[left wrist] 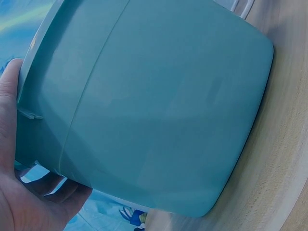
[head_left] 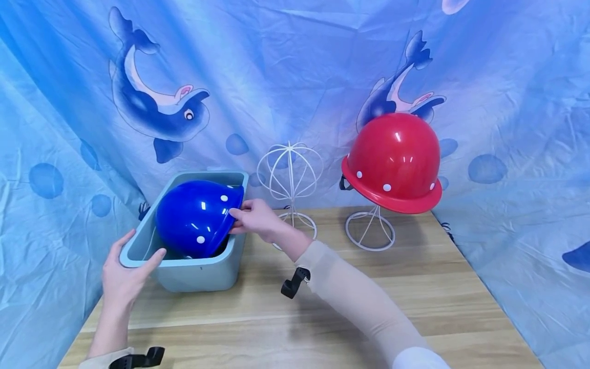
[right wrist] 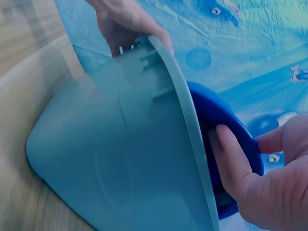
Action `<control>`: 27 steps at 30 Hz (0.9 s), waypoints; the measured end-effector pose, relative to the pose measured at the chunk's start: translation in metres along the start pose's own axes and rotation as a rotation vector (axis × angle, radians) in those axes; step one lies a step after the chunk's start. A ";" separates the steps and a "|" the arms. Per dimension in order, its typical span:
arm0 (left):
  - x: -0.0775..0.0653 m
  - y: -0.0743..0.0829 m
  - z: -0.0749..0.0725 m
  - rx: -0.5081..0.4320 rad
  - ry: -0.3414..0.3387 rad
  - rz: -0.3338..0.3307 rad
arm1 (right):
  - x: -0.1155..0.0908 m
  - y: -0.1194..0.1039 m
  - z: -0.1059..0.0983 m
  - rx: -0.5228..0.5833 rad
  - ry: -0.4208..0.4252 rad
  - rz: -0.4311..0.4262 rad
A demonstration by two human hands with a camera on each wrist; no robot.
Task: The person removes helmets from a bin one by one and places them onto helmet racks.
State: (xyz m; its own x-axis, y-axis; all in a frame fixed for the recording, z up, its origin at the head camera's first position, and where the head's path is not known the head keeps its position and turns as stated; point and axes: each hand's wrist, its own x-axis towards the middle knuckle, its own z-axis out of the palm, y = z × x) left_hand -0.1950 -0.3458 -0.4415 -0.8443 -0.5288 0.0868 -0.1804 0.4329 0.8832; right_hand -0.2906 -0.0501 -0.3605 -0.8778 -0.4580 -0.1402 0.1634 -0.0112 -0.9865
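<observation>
A blue safety helmet [head_left: 193, 220] with white studs lies tilted in the light teal plastic bin [head_left: 198, 277], its dome toward the left. My right hand [head_left: 258, 219] pinches the helmet's brim at the bin's right side. In the right wrist view, the thumb is outside the brim and the fingers [right wrist: 231, 154] reach under it. My left hand [head_left: 124, 277] holds the bin's near left corner, thumb over the rim. The left wrist view shows that hand [left wrist: 29, 192] against the bin's wall [left wrist: 159, 106]; the helmet is hidden there.
A white wire stand [head_left: 290, 174] stands bare, right of the bin and behind my right hand. Farther right, a red helmet [head_left: 396, 159] sits on another wire stand [head_left: 370, 230]. Behind the wooden table [head_left: 258, 328] hangs a blue dolphin-print curtain [head_left: 295, 66].
</observation>
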 end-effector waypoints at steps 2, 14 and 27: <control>0.000 0.000 0.000 -0.001 -0.001 0.000 | -0.001 0.000 0.005 0.007 -0.001 -0.010; -0.001 0.001 0.000 -0.002 0.007 0.005 | -0.001 0.005 0.009 0.052 -0.023 -0.002; -0.002 0.001 0.000 0.018 0.002 -0.011 | 0.000 0.011 0.015 0.129 0.058 -0.040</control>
State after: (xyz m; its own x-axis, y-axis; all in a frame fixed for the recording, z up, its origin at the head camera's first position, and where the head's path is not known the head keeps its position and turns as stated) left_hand -0.1938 -0.3447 -0.4404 -0.8414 -0.5347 0.0781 -0.1983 0.4400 0.8758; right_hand -0.2817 -0.0634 -0.3704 -0.9088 -0.4027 -0.1095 0.1809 -0.1438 -0.9729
